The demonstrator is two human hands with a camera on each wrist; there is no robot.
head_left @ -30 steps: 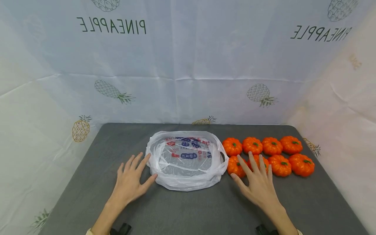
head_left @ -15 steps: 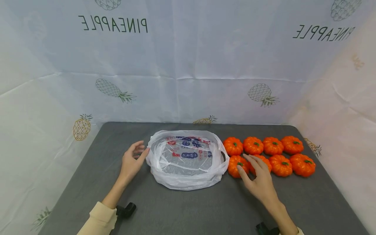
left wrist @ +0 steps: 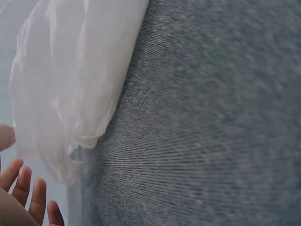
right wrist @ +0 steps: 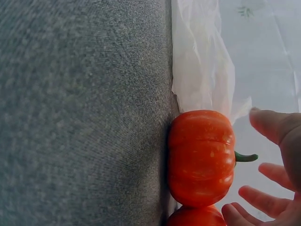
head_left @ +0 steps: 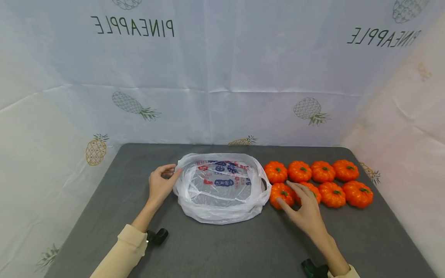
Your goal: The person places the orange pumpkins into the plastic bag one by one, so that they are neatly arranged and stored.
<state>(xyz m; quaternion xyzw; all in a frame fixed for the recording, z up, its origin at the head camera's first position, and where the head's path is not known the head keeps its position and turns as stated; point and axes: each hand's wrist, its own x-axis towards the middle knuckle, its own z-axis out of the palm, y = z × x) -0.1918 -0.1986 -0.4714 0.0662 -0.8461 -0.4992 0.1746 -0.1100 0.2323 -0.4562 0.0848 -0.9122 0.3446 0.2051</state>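
Observation:
A white translucent plastic bag (head_left: 220, 216) with red and blue print lies on the dark grey table, its mouth spread wide. My left hand (head_left: 160, 187) is at the bag's left rim. In the left wrist view its fingers (left wrist: 38, 200) are loosely extended, with nothing held between them and the thumb. My right hand (head_left: 306, 214) hovers over the front-left small orange pumpkin (head_left: 281, 189), thumb and fingers parted around its top. The right wrist view shows this pumpkin (right wrist: 201, 157) with its green stem, and a gap between it and the thumb. The hand partly hides the neighbouring pumpkin (head_left: 314, 190).
Several orange pumpkins stand in two rows right of the bag, such as the far-right front one (head_left: 357, 194) and the back-left one (head_left: 276, 172). A pale pineapple-print cloth (head_left: 222, 69) hangs behind the table (head_left: 222, 251) and along both sides.
My left hand has moved forward to the bag's left rim, its spread fingers drawing inward. The right hand's fingers have bent down over the front-left pumpkin. Bag and pumpkins stay put.

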